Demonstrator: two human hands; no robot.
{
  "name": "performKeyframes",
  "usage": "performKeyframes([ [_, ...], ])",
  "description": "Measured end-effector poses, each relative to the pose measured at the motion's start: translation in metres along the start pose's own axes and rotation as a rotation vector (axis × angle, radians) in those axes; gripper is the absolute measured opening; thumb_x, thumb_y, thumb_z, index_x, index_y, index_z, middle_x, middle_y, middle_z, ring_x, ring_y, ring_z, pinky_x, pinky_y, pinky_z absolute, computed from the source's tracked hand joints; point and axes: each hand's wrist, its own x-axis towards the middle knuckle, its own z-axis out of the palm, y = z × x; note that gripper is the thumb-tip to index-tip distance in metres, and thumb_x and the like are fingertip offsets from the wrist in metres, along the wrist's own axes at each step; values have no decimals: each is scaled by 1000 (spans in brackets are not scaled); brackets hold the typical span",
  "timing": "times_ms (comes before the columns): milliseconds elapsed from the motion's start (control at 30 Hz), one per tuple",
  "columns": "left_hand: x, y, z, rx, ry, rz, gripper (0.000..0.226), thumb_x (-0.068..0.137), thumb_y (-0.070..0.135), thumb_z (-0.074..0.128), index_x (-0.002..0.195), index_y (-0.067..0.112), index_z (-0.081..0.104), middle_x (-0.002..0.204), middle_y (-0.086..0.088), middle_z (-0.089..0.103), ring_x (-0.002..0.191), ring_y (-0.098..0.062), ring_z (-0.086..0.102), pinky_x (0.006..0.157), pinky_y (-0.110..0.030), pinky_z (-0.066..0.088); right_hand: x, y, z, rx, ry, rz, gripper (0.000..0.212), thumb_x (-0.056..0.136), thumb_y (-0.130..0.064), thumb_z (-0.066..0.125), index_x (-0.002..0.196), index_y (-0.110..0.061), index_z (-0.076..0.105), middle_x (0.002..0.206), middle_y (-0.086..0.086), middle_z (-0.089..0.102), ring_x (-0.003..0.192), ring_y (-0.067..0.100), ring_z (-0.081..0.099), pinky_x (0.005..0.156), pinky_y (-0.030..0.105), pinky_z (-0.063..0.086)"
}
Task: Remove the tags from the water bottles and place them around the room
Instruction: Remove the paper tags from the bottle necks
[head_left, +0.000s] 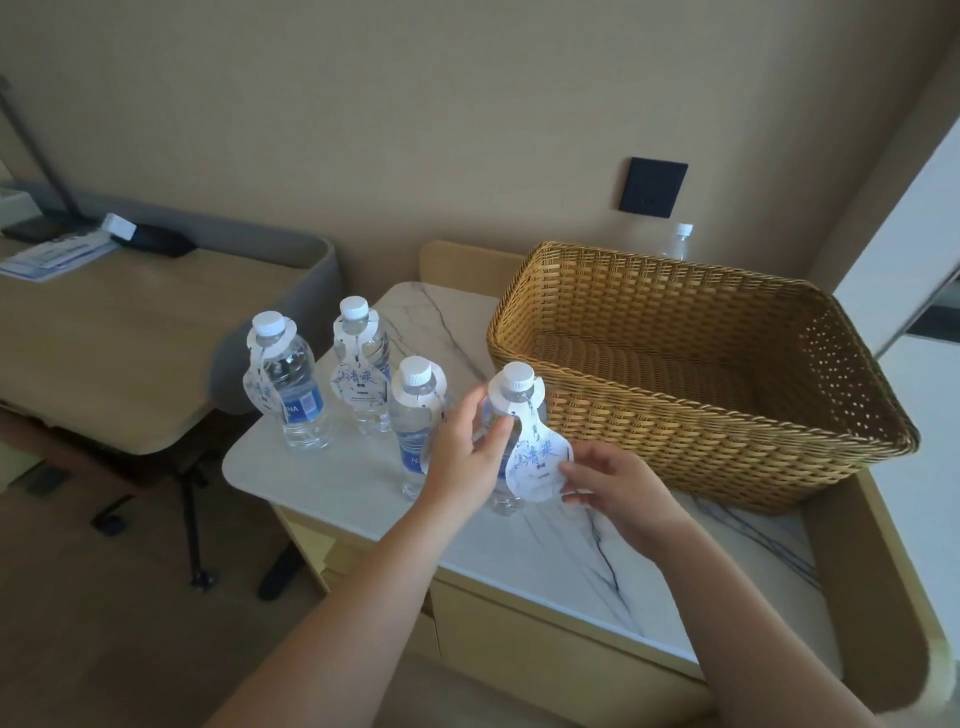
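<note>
A large empty woven wicker basket (696, 374) occupies the right of the white marble-topped cabinet (519, 551), close beside the work. Three other clear capped bottles (363, 374) stand left, each tagged. The nearest clear plastic water bottle (511, 400) stands upright at the front, gripped by the left hand (467, 452). The right hand (618, 483) pinches its white vase-shaped paper neck tag (537, 457), printed blue.

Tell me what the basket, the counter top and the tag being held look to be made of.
Basket: woven wicker or rattan, possibly plastic imitation; tan strands, open weave.
Counter top: marble or marble-look stone, smooth white with dark veins.
Tag: thin white card or paper, printed blue, bending slightly.
</note>
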Motion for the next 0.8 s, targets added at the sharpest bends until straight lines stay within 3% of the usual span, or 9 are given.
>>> performKeyframes([
  [100,-4,0,1,-38,44,25,32,94,21,61,125,24,54,116,11,57,105,3,53,74,4,37,-9,-5,-7,117,27,-49,9,90,-3,59,97,-2,65,93,17,70,79,22,64,71,28,57],
  [267,-7,0,4,-125,56,9,32,91,23,66,119,32,53,115,16,59,110,1,55,74,0,41,-20,-21,1,215,15,-167,7,92,-2,55,92,-6,61,87,7,70,76,18,64,68,28,56],
  [400,-5,-4,2,-99,57,-19,40,88,20,69,119,37,49,113,25,52,110,-2,55,68,1,42,-20,-35,16,190,44,-252,5,94,-6,54,92,-7,59,91,8,72,81,21,64,73,34,55],
  [567,-4,-6,3,-47,55,-13,42,89,27,69,127,27,51,122,10,53,115,-8,53,66,2,42,-18,-43,24,191,129,-285,4,95,-7,53,96,-7,58,98,10,74,89,26,70,78,40,56],
  [633,-6,-2,2,-22,60,17,38,90,27,67,126,24,53,116,11,54,108,-4,53,70,0,43,-22,-40,21,206,167,-283,6,95,-7,53,98,-6,58,97,10,75,87,25,71,75,36,59],
  [700,-11,5,3,66,95,67,37,91,25,65,126,18,54,111,11,53,101,-1,51,81,-12,48,-30,-34,13,225,205,-272,6,95,-6,53,98,-7,58,96,9,75,83,21,71,69,29,59],
  [800,-23,20,5,167,247,263,44,91,13,64,131,4,50,122,-1,53,112,-8,47,97,-13,37,-48,-19,-6,254,282,-230,5,94,-5,54,95,-8,58,95,11,74,78,20,69,64,26,57],
])
